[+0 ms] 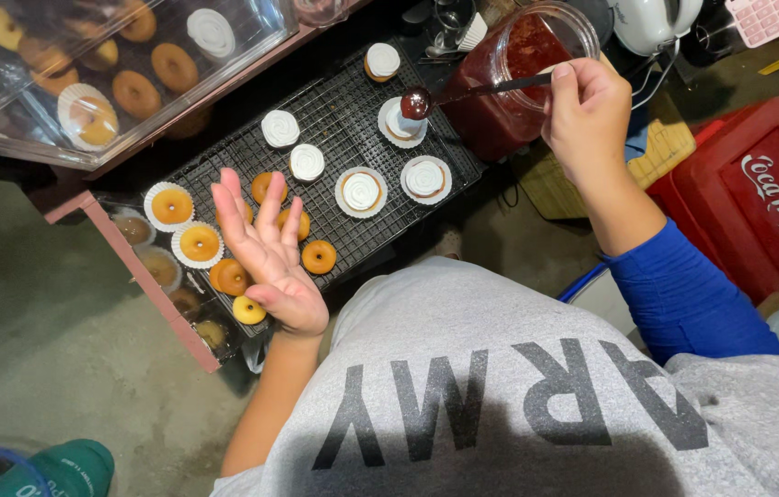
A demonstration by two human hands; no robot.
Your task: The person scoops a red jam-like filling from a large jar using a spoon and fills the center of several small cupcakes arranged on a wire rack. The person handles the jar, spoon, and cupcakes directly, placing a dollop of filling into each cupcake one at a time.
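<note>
While the right hand (pixel 587 110) grips a dark-handled spoon (pixel 472 92) near its end, the spoon's bowl, loaded with dark red jam, hovers just above a cream-topped pastry in a white paper cup (pixel 402 123). Spoon handle crosses in front of the glass jar of red jam (pixel 509 87), which stands tilted at the far right edge of the black wire rack (pixel 334 120).

Left hand (pixel 268 253): wide, fingers spread, palm up, holding nothing; it hangs over the near end of the rack, above several plain golden ring pastries (pixel 319 257).

On the rack: six cream-topped pastries toward the far end, including two side by side near the middle (pixel 361 191); plain ring pastries toward the near end, two of them in white paper cups (pixel 171 206).

Left of the rack: a clear plastic case (pixel 251 28) holding more ring pastries. Right of the person: a red crate (pixel 758 202) on the floor. Person wears a grey shirt over a blue sleeve (pixel 684 294).
</note>
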